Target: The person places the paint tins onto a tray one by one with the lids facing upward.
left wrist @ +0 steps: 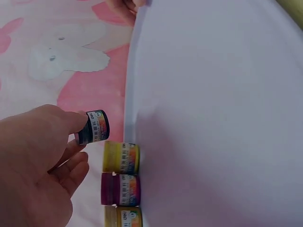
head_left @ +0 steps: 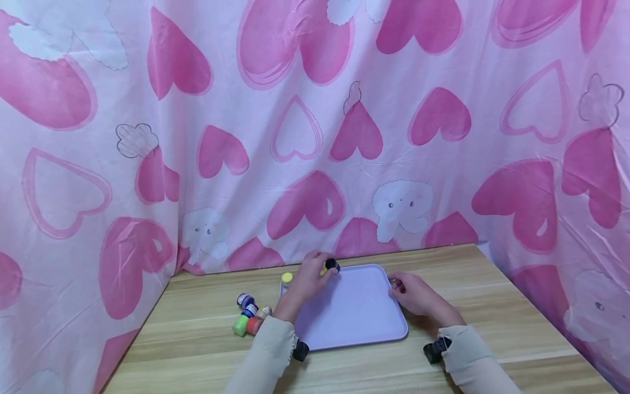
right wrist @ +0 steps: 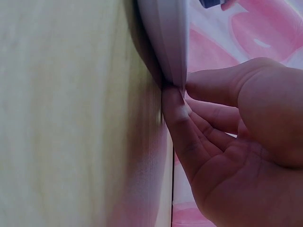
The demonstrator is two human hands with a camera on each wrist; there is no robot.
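Pale sleeves [head_left: 268,353] are seen nearest the head camera. A dark paint jar [head_left: 333,266] is held by the left hand [head_left: 306,280] near the far edge of a lilac tray [head_left: 351,306], whose right side is pinched by the right hand [head_left: 415,293], presumably for steadiness. Loose paint jars [head_left: 240,326] are clustered left of it on the desk [head_left: 197,350].

From the left wrist, the dark paint jar is shown gripped just beside a yellow jar [left wrist: 121,157], a purple jar [left wrist: 120,189] and an ochre jar [left wrist: 124,217], all capped and lined along the rim, apparently for neatness; coloured paint is presumably contained.

From the right wrist, the rim is shown between thumb and finger.
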